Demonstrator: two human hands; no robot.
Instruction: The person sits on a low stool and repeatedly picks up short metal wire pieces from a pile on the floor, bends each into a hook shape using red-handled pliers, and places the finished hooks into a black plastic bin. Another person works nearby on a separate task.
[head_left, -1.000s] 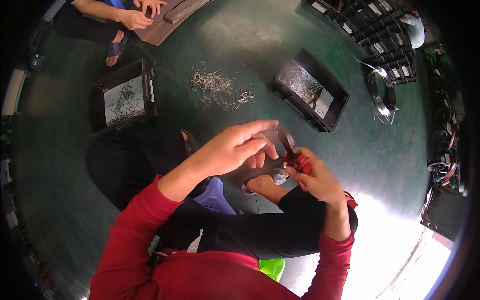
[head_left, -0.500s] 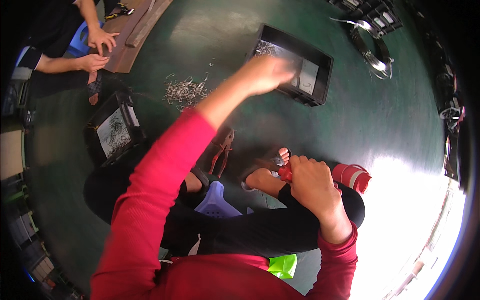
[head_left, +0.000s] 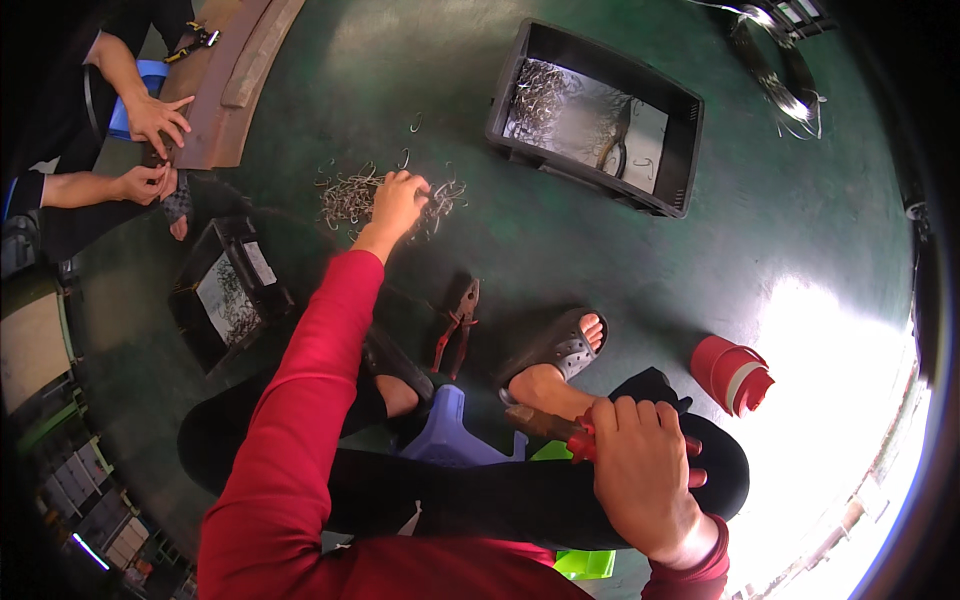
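My left hand (head_left: 398, 206) is at the right part of a loose pile of small metal hooks (head_left: 347, 198) on the floor. Its fingers are bent down among the hooks; what is between their tips is hidden. My right hand (head_left: 645, 475), above my right thigh, is closed round the red handles of a pair of pliers (head_left: 578, 437), whose worn jaws point left. A second pair of red-handled pliers (head_left: 459, 325) lies on the green floor between my feet. Beyond the pile, a black crate (head_left: 600, 180) holds a heap of hooks and a dark curved tool.
A smaller black bin (head_left: 213, 333) with hooks stands at the left. At the right are a red jug (head_left: 728, 372) and a wire coil (head_left: 778, 75). A purple stool (head_left: 455, 435) shows between my legs. Another person's hands (head_left: 150, 150) work beside brown boards (head_left: 222, 120).
My left hand has moved from over the black crate back left to the hook pile. My right hand, still gripping the pliers, has come lower and nearer to me. The view has shifted.
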